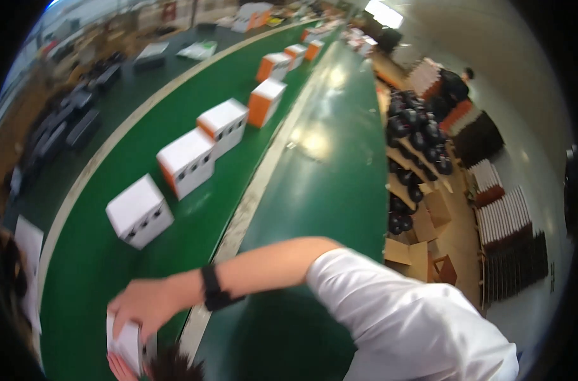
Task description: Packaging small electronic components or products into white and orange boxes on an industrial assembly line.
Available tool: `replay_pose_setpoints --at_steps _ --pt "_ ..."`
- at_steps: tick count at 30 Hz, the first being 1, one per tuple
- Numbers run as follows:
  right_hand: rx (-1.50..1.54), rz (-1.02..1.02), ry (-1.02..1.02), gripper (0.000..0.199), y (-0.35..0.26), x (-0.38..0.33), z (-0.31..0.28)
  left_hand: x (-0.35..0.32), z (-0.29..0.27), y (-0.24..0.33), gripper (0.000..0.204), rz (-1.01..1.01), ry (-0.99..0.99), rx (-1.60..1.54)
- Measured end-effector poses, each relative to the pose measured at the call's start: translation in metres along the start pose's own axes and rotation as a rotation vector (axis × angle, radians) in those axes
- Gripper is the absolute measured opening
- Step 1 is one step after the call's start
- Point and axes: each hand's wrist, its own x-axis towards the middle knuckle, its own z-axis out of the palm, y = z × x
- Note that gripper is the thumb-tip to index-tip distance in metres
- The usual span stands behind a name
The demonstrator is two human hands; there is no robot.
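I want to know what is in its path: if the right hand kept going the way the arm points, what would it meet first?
The right hand already grips a white box; further left lies only green belt, then its pale edge, though depth is unclear.

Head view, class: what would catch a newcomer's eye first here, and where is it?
A row of white and orange boxes runs up the green conveyor belt from lower left to the top. At the lower edge, the right hand reaches across from a white sleeve to grip a white box, with the left hand beneath it. Black round items crowd shelves at right.
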Motion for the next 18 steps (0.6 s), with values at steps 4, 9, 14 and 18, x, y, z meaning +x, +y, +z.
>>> replay_pose_setpoints --at_steps 4,9,14,18 --pt "0.073 0.112 0.060 0.044 -0.026 0.001 -0.010 -0.023 -0.080 0.022 0.043 -0.168 -0.061 0.185" --pt "-0.111 0.038 0.259 0.043 0.004 -0.033 0.003 -0.010 -0.036 0.042 0.035 -0.184 0.035 0.164" --pt "0.044 0.133 0.313 0.038 0.002 -0.025 0.002 0.000 -0.035 0.044 0.026 -0.220 0.163 0.052" --pt "0.045 0.121 0.335 0.038 0.010 -0.030 -0.014 0.022 -0.022 0.040 0.021 -0.219 0.164 -0.059"
